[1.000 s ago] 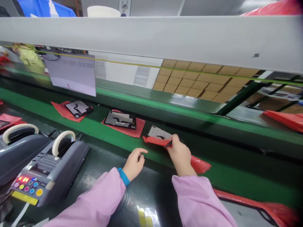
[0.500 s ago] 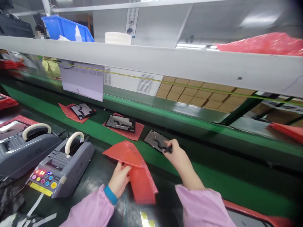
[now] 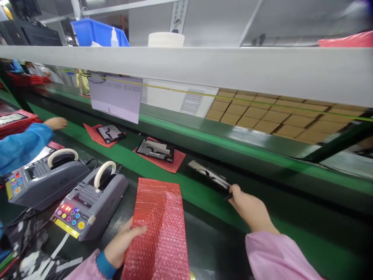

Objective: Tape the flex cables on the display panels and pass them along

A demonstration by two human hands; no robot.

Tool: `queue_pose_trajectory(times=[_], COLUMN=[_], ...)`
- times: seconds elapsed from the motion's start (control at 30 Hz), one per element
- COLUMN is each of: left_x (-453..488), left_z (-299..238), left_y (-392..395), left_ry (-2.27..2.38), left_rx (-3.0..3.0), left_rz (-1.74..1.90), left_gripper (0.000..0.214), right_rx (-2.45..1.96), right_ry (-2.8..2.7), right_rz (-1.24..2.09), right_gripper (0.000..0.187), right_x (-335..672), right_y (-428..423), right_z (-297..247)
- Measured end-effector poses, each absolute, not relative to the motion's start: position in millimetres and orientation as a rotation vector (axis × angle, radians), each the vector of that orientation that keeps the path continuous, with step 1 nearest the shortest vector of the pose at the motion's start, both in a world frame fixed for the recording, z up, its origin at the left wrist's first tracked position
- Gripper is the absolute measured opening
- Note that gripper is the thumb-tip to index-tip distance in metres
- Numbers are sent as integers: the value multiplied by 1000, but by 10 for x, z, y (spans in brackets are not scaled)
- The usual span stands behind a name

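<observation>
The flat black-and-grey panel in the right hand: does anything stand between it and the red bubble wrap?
Nothing visible does. Between the panel and the bubble wrap in the left hand, only a gap shows, with the flat green surface beneath.

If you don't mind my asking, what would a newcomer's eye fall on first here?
The red bubble wrap, in the left hand at lower middle, would likely catch the eye first. To its right, the right hand holds a dark-edged panel by one end over the green belt. At left, two grey tape dispensers show lit red digits.
</observation>
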State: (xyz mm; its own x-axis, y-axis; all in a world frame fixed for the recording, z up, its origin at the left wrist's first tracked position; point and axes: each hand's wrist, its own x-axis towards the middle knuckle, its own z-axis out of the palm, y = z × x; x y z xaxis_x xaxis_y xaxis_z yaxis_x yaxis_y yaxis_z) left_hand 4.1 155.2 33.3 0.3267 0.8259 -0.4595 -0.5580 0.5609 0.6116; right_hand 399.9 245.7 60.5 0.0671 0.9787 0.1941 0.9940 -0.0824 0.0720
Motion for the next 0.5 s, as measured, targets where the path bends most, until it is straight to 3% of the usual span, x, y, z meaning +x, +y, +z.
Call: queue_pose_trajectory(times=[0.2, 0.33, 0.43, 0.5], left_x=[115, 179, 191, 184], left_z=[175, 180, 166, 166], left_y=[1242, 1029, 924, 896], left_ry=[865, 819, 778, 767], left_rx=[320, 230, 122, 95], left_rz=[875, 882, 859, 823], left_gripper=[34, 39, 34, 32], right_rx=[-2059, -1744, -1530, -1350], right_ry=[-1741, -1720, -1895, -2016], right_rz=[-612, -737, -638, -403], right_gripper=[12, 21, 21, 30], right_x=[3586, 2942, 2334, 1942], right_y=[2332, 1780, 1126, 700], right_z=[1151, 1457, 1391, 1177])
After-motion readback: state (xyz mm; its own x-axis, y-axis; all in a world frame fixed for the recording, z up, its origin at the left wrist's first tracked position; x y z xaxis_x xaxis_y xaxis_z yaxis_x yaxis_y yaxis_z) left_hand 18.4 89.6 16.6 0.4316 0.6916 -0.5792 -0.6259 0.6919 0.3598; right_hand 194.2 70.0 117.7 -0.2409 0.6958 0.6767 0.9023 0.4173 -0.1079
